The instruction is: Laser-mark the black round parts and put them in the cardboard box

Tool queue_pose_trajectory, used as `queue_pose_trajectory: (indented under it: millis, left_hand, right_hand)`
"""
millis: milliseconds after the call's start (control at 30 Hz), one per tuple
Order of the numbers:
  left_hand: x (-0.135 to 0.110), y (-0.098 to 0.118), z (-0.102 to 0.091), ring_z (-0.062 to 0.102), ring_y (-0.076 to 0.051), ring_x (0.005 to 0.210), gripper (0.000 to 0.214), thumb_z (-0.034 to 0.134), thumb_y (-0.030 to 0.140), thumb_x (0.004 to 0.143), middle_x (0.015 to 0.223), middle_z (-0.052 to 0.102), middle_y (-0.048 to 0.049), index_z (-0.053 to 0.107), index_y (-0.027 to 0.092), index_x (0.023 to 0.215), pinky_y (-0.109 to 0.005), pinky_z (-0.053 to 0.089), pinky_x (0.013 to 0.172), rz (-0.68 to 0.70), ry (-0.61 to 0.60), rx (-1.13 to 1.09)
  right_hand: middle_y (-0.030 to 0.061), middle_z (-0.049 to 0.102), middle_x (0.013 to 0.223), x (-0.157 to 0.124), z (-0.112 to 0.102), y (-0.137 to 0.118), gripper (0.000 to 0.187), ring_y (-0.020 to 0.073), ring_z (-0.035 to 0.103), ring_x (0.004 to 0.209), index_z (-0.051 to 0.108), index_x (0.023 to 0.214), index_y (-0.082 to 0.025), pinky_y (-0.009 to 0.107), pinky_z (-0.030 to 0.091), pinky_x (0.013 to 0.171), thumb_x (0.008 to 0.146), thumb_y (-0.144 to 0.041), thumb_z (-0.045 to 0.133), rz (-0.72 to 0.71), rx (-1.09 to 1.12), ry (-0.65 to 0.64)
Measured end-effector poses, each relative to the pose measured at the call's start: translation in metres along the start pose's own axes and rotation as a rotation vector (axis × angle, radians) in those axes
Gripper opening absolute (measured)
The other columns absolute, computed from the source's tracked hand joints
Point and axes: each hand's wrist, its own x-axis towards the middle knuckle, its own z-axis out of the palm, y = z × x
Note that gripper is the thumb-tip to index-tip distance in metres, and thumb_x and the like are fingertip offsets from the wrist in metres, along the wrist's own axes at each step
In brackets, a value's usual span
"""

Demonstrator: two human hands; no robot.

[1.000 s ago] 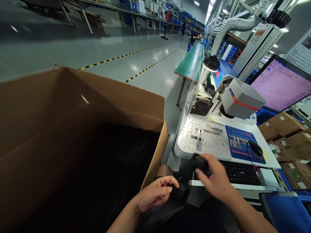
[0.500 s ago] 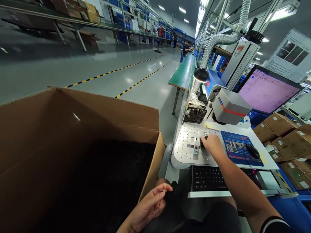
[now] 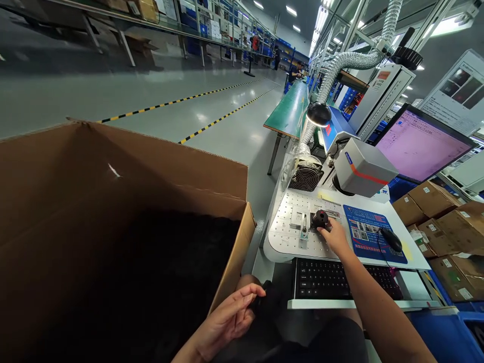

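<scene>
In the head view my right hand (image 3: 335, 237) has its fingers closed on the near side of a round black part (image 3: 320, 220) with a small red spot on top. That part sits against the metal clamp fixture (image 3: 304, 227) on the perforated plate (image 3: 282, 234). My left hand (image 3: 232, 315) is low beside the cardboard box, its thumb and fingers pinched on a small black part (image 3: 266, 288). Dark clothing behind hides most of that part's outline. Inside the cardboard box (image 3: 230, 267) lies a dark mass whose pieces I cannot make out.
A grey machine head (image 3: 363, 169) hangs over the plate. Nearby are a fan (image 3: 305, 179), a mouse (image 3: 391, 239) on a blue mat (image 3: 357, 222), and a keyboard (image 3: 321, 280) on the tray below. A monitor (image 3: 423, 143) and stacked cartons (image 3: 454, 237) stand to the right.
My right hand has shifted slightly right and turned, so the round black part it covered now shows. The left hand stays pinched, almost in place. The view has shifted a little.
</scene>
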Motion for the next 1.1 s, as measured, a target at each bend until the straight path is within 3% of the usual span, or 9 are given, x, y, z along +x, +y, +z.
queue_pose_trajectory:
  millis: [300, 433, 567, 667, 900, 1100]
  left_hand:
    - [0.0, -0.005, -0.005, 0.021, -0.006, 0.045, 0.034, 0.069, 0.052, 0.089, 0.049, 0.031, 0.0076, 0.07, 0.021, 0.103, -0.021, 0.014, 0.045, -0.005, 0.009, 0.014]
    - [0.001, -0.001, 0.002, 0.025, -0.005, 0.046, 0.034, 0.076, 0.05, 0.084, 0.057, 0.036, 0.0061, 0.073, 0.02, 0.101, -0.021, 0.015, 0.044, 0.028, 0.056, 0.003]
    - [-0.001, 0.004, 0.011, 0.03, -0.003, 0.046, 0.038, 0.083, 0.051, 0.077, 0.071, 0.04, 0.0046, 0.075, 0.02, 0.097, -0.021, 0.017, 0.045, 0.04, 0.102, 0.009]
    - [-0.003, 0.006, 0.014, 0.03, -0.003, 0.047, 0.038, 0.083, 0.051, 0.077, 0.069, 0.038, 0.0051, 0.076, 0.02, 0.098, -0.021, 0.019, 0.046, 0.037, 0.108, 0.023]
    - [-0.001, 0.003, 0.01, 0.024, -0.005, 0.047, 0.041, 0.08, 0.054, 0.079, 0.058, 0.028, 0.0075, 0.076, 0.019, 0.1, -0.021, 0.018, 0.045, 0.042, 0.069, 0.033]
    - [0.0, 0.002, 0.008, 0.024, -0.005, 0.046, 0.04, 0.078, 0.054, 0.081, 0.055, 0.03, 0.0073, 0.076, 0.02, 0.101, -0.02, 0.018, 0.045, 0.054, 0.03, 0.043]
  right_hand:
    - [0.0106, 0.072, 0.096, 0.005, 0.014, 0.002, 0.033, 0.0317, 0.064, 0.097, 0.076, 0.108, -0.02, 0.04, 0.05, 0.083, 0.079, -0.035, 0.07, 0.024, -0.078, 0.059]
    - [0.0115, 0.072, 0.096, 0.004, 0.015, -0.002, 0.031, 0.0326, 0.063, 0.1, 0.076, 0.106, -0.019, 0.041, 0.05, 0.085, 0.079, -0.033, 0.07, 0.055, -0.075, 0.052]
    - [0.0118, 0.071, 0.114, -0.001, 0.016, 0.002, 0.048, 0.0329, 0.063, 0.111, 0.068, 0.124, -0.02, 0.043, 0.051, 0.092, 0.078, -0.035, 0.069, 0.059, 0.058, 0.059]
    - [0.0131, 0.065, 0.131, -0.008, 0.018, 0.008, 0.063, 0.0307, 0.064, 0.113, 0.058, 0.138, -0.019, 0.045, 0.05, 0.098, 0.078, -0.035, 0.067, 0.109, 0.162, 0.114]
    - [0.0107, 0.073, 0.115, -0.004, 0.02, 0.006, 0.05, 0.0268, 0.068, 0.103, 0.067, 0.121, -0.017, 0.042, 0.051, 0.098, 0.072, -0.025, 0.066, 0.169, 0.254, 0.191]
    - [0.0088, 0.076, 0.104, 0.002, 0.026, 0.0, 0.044, 0.0247, 0.071, 0.092, 0.069, 0.112, -0.018, 0.04, 0.055, 0.091, 0.069, -0.02, 0.064, 0.161, 0.3, 0.203]
